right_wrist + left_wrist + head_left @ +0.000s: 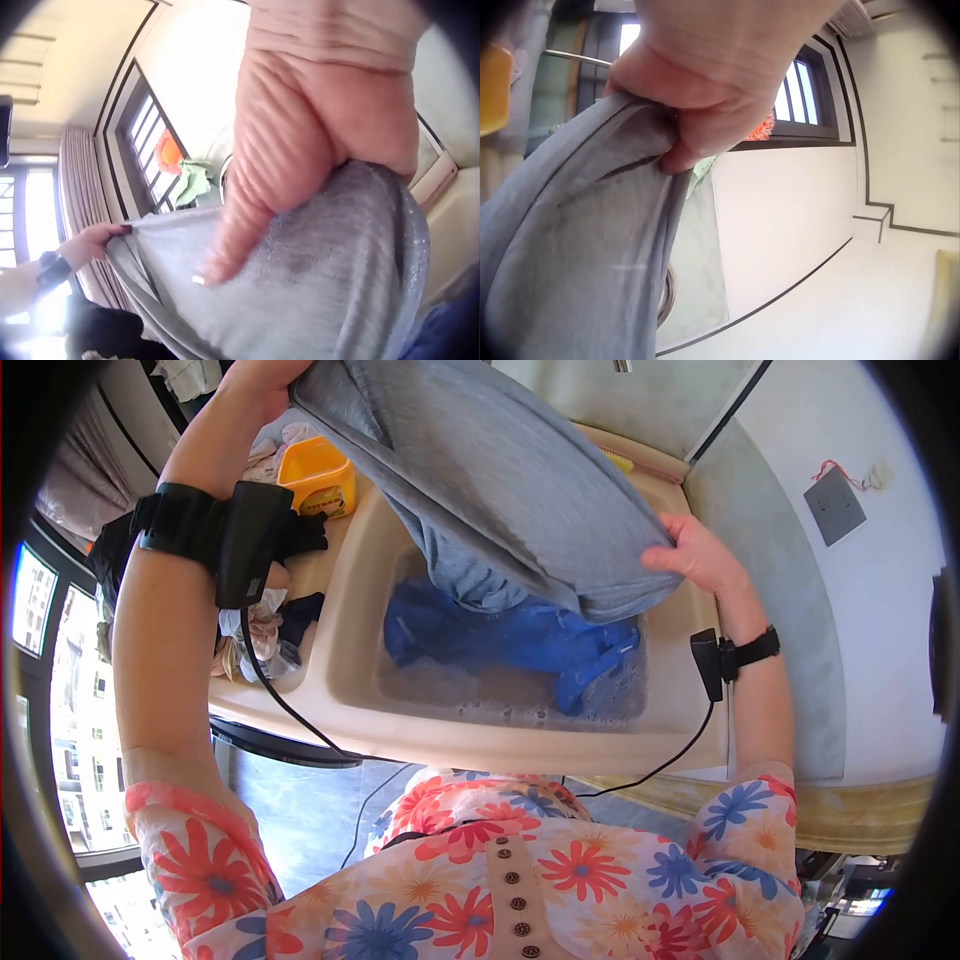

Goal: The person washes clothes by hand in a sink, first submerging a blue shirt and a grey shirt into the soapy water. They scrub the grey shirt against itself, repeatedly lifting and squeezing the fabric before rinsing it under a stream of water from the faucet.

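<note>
A wet grey cloth [480, 470] is stretched between both hands above a beige sink [345, 630]. The left hand [262, 382], raised at the top left, grips one end; the left wrist view shows its fingers [705, 82] curled round the gathered edge. At the other end the right hand [700, 555] holds the cloth, its thumb lying along the near face in the right wrist view [315, 127] and its other fingers hidden behind. The cloth's lower part hangs toward blue fabric [480, 635] lying in the sudsy water.
An orange container [318, 475] stands on the sink's left ledge, with small clothes [262, 635] nearer the person. A yellow brush [617, 460] lies at the back right. A socket plate [834, 506] is on the right wall. Camera cables hang from both wrists.
</note>
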Motion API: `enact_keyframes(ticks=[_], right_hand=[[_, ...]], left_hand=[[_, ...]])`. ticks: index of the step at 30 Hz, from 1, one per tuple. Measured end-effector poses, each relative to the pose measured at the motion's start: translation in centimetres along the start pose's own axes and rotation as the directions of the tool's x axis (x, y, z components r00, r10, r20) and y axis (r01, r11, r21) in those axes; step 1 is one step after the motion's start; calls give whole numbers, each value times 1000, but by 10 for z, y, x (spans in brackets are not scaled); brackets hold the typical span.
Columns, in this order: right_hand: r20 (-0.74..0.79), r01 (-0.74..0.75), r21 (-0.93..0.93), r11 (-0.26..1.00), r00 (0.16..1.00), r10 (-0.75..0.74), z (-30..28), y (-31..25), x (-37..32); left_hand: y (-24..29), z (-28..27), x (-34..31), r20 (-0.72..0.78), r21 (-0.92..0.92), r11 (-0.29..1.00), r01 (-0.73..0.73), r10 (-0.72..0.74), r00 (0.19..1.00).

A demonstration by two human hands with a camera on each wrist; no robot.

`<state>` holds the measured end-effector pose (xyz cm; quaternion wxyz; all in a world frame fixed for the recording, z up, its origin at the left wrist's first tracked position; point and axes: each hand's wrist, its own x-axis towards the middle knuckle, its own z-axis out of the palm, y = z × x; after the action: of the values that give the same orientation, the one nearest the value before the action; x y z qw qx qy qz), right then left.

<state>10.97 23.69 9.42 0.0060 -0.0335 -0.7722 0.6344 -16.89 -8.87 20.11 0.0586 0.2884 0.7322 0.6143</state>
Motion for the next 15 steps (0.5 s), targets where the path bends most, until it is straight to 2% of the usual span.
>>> enact_keyframes(ticks=[1, 2, 3, 4, 5, 6, 8, 9, 10, 11, 12, 13, 14, 15], right_hand=[[5, -67, -226, 972, 998, 70, -4, 2, -1], [-8, -127, -438, 890, 991, 137, -11, 6, -2], [-9, -127, -440, 889, 991, 137, -25, 15, -1], [-130, -179, -696, 695, 984, 123, -47, 27, 4], [-241, -248, -869, 428, 968, 72, -62, 34, 6], [-243, -251, -868, 428, 967, 75, -68, 33, 4], [-525, -426, -571, 702, 847, 87, -78, 36, 0], [-525, -426, -574, 700, 847, 85, -77, 36, 0], [-636, -448, -313, 838, 754, 166, -74, 37, -1], [-707, -413, -26, 910, 652, 276, -71, 39, -1], [-707, -413, -27, 910, 651, 275, -69, 42, 1], [-616, -302, 239, 923, 688, 385, -66, 45, 4], [-497, -193, 496, 847, 736, 459, -64, 48, 7], [-497, -193, 496, 846, 736, 460, -59, 46, 10]], left_hand=[[3, 2, -1, -4, 54, 998, 13, -13, 1000], [6, 4, -2, -5, 108, 994, 26, -25, 1000], [6, 3, -4, -5, 106, 994, 24, -24, 1000], [6, 0, -4, 69, 263, 965, 10, -30, 997], [6, -1, -5, 142, 411, 911, -16, -47, 989], [7, -1, -8, 145, 410, 912, -16, -48, 988], [9, -1, -15, 89, 587, 802, -110, 71, 994], [9, -2, -13, 87, 585, 803, -110, 72, 994], [7, -3, -12, 120, 551, 830, -88, 25, 992], [6, -4, -11, 155, 519, 852, -64, -20, 988], [6, -1, -12, 155, 518, 853, -64, -20, 988], [7, 4, -12, 163, 456, 888, -59, -18, 987], [7, 8, -12, 171, 391, 919, -52, -17, 985], [7, 10, -11, 171, 392, 919, -52, -17, 985]])
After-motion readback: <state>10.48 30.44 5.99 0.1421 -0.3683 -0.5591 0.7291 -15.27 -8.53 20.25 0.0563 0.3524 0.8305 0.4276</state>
